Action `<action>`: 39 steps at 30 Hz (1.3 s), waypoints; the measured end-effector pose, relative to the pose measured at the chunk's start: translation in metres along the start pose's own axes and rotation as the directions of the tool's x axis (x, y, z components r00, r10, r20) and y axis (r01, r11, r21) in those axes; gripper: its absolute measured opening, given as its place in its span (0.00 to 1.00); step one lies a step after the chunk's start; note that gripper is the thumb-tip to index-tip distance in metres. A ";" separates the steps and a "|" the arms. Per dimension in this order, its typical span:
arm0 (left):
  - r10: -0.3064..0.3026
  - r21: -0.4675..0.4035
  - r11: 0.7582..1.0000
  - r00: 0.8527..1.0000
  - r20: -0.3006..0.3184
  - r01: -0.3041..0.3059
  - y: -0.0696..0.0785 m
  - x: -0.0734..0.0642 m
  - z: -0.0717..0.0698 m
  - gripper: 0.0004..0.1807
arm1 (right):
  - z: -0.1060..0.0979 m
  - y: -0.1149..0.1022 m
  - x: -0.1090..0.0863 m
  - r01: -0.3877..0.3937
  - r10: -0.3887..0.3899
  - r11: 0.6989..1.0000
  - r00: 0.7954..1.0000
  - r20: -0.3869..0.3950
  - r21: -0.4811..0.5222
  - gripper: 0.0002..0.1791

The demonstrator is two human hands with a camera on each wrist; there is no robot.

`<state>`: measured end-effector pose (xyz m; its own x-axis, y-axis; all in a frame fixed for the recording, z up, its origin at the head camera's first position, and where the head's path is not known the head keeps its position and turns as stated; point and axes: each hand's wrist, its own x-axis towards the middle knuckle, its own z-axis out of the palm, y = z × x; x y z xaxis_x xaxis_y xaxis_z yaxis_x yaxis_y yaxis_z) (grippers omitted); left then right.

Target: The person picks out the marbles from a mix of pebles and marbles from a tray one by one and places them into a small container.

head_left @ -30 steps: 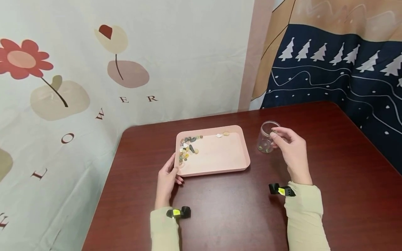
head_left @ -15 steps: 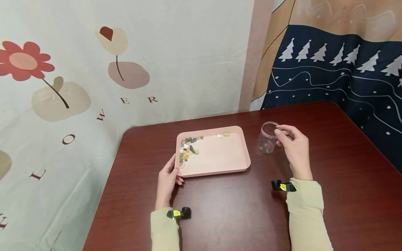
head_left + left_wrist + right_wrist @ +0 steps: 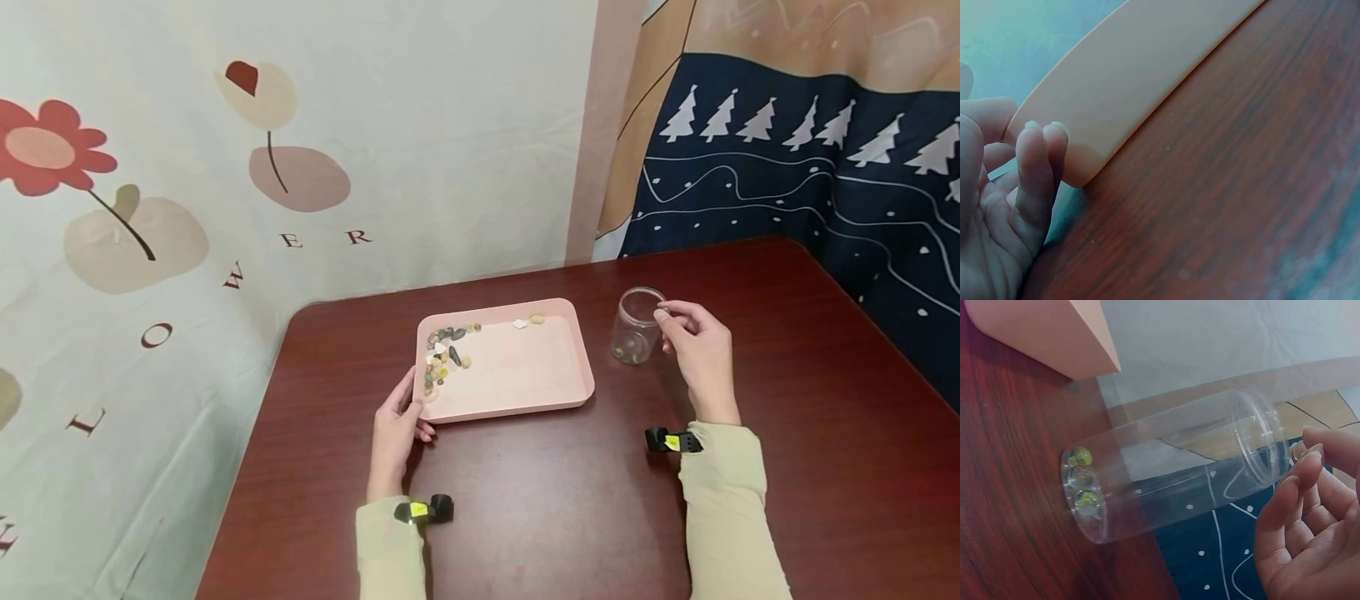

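Note:
My left hand (image 3: pixel 395 433) grips the pink tray (image 3: pixel 525 408) at its near left corner, thumb at the rim; in the left wrist view fingertips (image 3: pixel 1035 144) lie against the tray wall. Pebbles (image 3: pixel 442 358) of mixed colours gather along the tray's left side. A clear jar (image 3: pixel 636 327) stands upright right of the tray. Marbles with yellow-green swirls (image 3: pixel 1087 501) lie on its bottom. Beside the jar's rim, my right hand (image 3: pixel 697 354) pinches a small, pale, rounded thing (image 3: pixel 1298 450) between thumb and fingertips; its kind is mostly hidden.
A white stone (image 3: pixel 520 323) and a tan pebble (image 3: pixel 537 318) lie at the tray's far edge. The dark red wooden table (image 3: pixel 540 500) reaches back to a printed cloth (image 3: pixel 450 150) and a navy cloth with white trees (image 3: pixel 765 183).
My right hand has drawn back slightly to the right, from over the jar's mouth to beside its rim. My left hand keeps its grip on the tray.

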<state>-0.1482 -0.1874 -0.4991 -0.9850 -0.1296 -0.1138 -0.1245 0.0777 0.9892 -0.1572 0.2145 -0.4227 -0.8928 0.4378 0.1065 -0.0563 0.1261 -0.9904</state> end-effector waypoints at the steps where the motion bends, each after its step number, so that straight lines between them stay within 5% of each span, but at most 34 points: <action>1: -0.001 0.000 1.000 1.000 0.000 0.001 0.000 0.000 0.000 0.28 | 0.000 0.002 0.001 0.004 -0.004 1.000 1.000 0.003 -0.009 0.18; 13: -0.014 -0.006 1.000 1.000 0.006 0.014 0.000 0.000 -0.001 0.28 | -0.002 0.033 0.015 0.012 -0.013 1.000 0.999 0.047 0.024 0.19; 23: -0.007 0.002 1.000 1.000 0.000 0.007 0.000 0.001 0.000 0.29 | 0.000 0.031 0.016 0.000 0.001 1.000 0.999 0.033 -0.023 0.21; 32: 0.003 0.009 1.000 1.000 -0.003 -0.003 -0.001 0.002 0.000 0.28 | -0.004 0.081 0.041 0.043 -0.043 0.999 0.999 0.026 -0.005 0.21; 39: 0.001 0.012 1.000 1.000 -0.011 -0.001 -0.004 0.002 0.000 0.28 | -0.001 0.054 0.027 0.025 -0.025 1.000 0.999 0.033 -0.007 0.21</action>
<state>-0.1500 -0.1878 -0.5029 -0.9838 -0.1401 -0.1117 -0.1249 0.0895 0.9881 -0.1836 0.2344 -0.4731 -0.9054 0.4048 0.1279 -0.0755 0.1429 -0.9869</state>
